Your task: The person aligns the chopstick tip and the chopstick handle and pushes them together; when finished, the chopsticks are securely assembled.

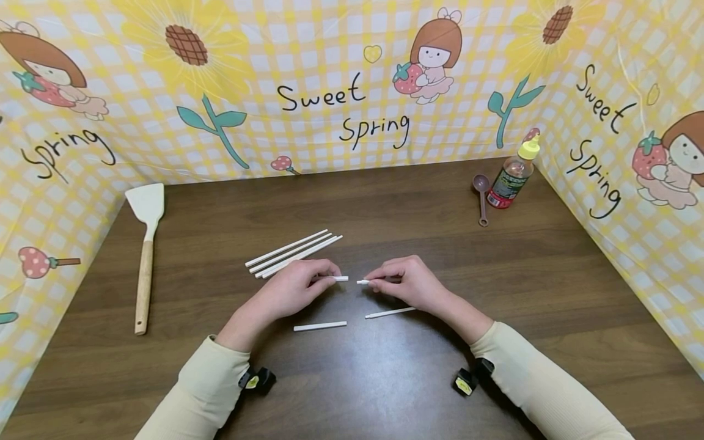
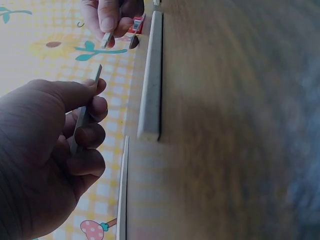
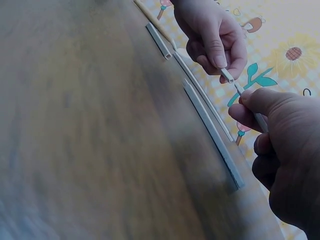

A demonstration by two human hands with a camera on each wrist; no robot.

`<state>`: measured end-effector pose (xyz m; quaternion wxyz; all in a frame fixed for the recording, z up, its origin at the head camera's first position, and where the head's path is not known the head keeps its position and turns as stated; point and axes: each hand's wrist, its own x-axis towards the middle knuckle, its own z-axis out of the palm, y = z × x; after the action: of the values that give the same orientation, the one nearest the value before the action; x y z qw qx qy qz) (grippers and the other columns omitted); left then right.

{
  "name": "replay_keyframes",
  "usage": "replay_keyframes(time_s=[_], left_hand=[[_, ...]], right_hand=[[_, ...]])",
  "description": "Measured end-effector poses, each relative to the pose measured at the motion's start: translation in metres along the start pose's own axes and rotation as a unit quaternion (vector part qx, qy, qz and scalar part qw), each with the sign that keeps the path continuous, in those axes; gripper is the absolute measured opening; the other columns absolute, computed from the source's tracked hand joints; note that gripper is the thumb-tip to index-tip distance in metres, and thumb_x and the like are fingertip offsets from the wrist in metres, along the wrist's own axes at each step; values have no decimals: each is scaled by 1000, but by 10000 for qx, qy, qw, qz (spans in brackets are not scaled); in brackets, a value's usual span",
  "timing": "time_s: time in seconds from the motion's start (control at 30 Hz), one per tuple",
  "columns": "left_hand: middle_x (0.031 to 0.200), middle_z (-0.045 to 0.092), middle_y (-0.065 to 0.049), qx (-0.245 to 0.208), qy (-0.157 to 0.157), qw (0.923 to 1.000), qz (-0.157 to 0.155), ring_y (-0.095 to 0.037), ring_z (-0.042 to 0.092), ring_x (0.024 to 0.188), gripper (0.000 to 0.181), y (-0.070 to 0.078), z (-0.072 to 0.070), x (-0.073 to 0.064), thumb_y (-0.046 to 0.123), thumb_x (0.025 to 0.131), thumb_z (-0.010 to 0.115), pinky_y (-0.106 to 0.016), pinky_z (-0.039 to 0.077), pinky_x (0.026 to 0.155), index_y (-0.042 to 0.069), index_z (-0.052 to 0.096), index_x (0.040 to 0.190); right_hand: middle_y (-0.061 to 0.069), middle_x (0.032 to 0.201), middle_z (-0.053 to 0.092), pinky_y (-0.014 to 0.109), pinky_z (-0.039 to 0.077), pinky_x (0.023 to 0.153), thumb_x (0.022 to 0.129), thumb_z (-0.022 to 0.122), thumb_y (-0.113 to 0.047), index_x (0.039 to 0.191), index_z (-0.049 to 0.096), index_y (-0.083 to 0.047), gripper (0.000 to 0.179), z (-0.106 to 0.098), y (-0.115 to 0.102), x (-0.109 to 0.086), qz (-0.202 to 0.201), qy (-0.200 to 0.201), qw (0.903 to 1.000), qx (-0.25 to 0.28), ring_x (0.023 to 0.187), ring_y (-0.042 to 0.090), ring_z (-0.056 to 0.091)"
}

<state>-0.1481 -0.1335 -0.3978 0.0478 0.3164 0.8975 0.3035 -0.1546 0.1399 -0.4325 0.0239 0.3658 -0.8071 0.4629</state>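
Note:
My left hand (image 1: pixel 299 287) pinches a short white stick piece (image 1: pixel 342 278) between thumb and fingers. Its end looks square and hollow in the right wrist view. Opposite, my right hand (image 1: pixel 412 284) pinches another white stick piece (image 1: pixel 362 282) with a narrower tip. The two ends face each other above the table, with a small gap between them. Most of both held pieces is hidden by the fingers. Below the hands lie two loose pieces: a plain stick piece (image 1: pixel 320 326) on the left and a stick piece with a narrowed end (image 1: pixel 387 313) on the right, partly covered by my right hand.
Several long white sticks (image 1: pixel 294 252) lie side by side just beyond my left hand. A spatula (image 1: pixel 145 256) lies at the left. At the back right are a measuring spoon (image 1: pixel 481 195) and a yellow-capped bottle (image 1: pixel 510 180). Patterned cloth (image 1: pixel 319 55) borders the wooden table (image 1: pixel 352 391).

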Motion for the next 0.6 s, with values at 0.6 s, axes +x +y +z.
replay_keyframes(time_s=[0.6], left_hand=[[92, 70, 7, -52, 15, 9999, 156, -8, 60, 79, 7, 3, 4, 1, 13, 96, 70, -34, 51, 76, 14, 72, 103]], right_hand=[[-12, 84, 72, 24, 53, 66, 90, 78, -8, 97, 82, -13, 10, 3, -4, 0, 343, -16, 9994, 17, 73, 4, 64]])
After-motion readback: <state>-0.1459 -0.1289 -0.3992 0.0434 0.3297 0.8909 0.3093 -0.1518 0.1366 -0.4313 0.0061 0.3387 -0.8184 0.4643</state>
